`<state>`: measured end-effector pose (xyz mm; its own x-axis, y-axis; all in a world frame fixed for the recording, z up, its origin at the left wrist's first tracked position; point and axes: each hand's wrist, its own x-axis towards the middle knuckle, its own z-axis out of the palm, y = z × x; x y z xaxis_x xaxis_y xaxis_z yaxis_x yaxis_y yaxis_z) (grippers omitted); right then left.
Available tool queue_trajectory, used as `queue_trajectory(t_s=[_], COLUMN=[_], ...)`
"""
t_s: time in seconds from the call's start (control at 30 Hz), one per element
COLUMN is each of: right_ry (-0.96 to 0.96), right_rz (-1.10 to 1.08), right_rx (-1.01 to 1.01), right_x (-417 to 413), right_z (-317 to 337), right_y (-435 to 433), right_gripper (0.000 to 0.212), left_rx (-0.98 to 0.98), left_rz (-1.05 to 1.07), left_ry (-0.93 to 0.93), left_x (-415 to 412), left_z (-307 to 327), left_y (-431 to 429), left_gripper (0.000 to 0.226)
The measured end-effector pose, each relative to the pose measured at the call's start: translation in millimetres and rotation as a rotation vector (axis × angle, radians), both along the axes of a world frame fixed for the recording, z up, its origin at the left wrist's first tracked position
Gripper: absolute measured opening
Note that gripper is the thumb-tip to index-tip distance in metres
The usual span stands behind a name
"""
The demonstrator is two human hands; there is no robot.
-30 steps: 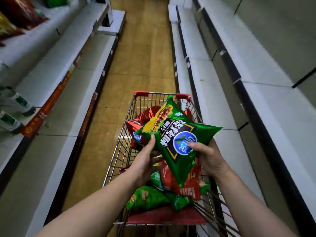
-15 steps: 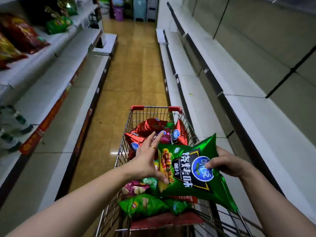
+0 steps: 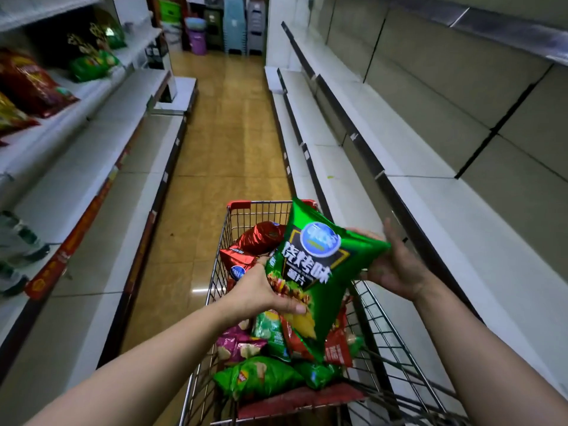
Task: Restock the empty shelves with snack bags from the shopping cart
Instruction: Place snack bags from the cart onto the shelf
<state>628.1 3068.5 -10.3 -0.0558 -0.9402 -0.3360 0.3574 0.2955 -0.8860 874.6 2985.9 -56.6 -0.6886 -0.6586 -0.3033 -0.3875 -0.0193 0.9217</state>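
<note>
Over the wire shopping cart (image 3: 238, 205) I hold a green snack bag (image 3: 316, 265) upright, its blue round logo at the top. My left hand (image 3: 258, 290) grips the bag's lower left edge, thumb across the front. My right hand (image 3: 396, 269) holds the bag's right corner, fingers behind it and thumb raised. Inside the cart lie several more bags: a red one (image 3: 258, 238) at the far end, a purple one (image 3: 236, 345), and a green one (image 3: 258, 376) nearest me. Bare white shelves (image 3: 430, 210) run along the right.
On the left, shelves carry red bags (image 3: 30, 84), green bags (image 3: 92, 67) and bottles (image 3: 18, 238). The tan tiled aisle (image 3: 227, 142) runs ahead to stacked plastic stools and bins (image 3: 215, 29) at the far end.
The green bag has turned from lying sideways to upright and risen slightly. My left hand went from touching its edge to gripping the lower left. The view has tilted up the aisle.
</note>
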Motion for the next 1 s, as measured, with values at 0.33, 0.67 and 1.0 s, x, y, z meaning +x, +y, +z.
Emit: queue_trajectory(t_s=[0.33, 0.67, 1.0], right_ry=[0.339, 0.581, 0.676], right_rz=[-0.165, -0.482, -0.745], right_rx=[-0.012, -0.159, -0.334], right_x=[61.1, 47.0, 40.3], right_z=[9.4, 82.8, 179.0], right_y=[16.8, 69.9, 211.0], right_gripper=[0.105, 0.071, 0.049], left_rx=[0.128, 0.019, 0.090], left_rz=[0.328, 0.144, -0.138], left_ry=[0.104, 0.291, 0.551], left_x=[-22.2, -44.7, -86.1], left_z=[13.1, 93.5, 178.4], left_y=[18.9, 55.3, 163.5], left_gripper=[0.129, 0.089, 0.057])
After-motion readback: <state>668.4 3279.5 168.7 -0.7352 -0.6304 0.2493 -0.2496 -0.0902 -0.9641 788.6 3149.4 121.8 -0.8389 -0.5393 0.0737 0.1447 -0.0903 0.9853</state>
